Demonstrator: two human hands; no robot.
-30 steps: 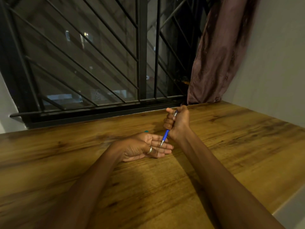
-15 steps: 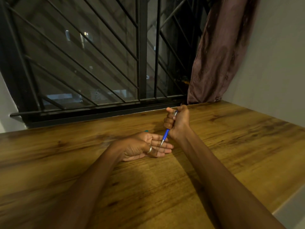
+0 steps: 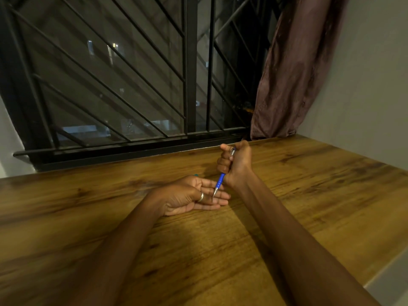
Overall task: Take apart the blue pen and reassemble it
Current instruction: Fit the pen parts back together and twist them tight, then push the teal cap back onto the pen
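My right hand (image 3: 237, 164) is closed in a fist around the blue pen (image 3: 220, 181), thumb up near its silver top end. The pen points down and to the left, its metal tip touching the fingers of my left hand (image 3: 189, 196). My left hand lies palm up on the wooden table (image 3: 309, 206) with its fingers stretched flat and a ring on one finger. It holds nothing. Most of the pen's upper barrel is hidden inside my right fist.
A black barred window (image 3: 132, 85) runs along the table's far edge. A brown curtain (image 3: 293, 69) hangs at the back right beside a pale wall (image 3: 371, 85). The table's right edge (image 3: 384, 268) lies close to my right forearm.
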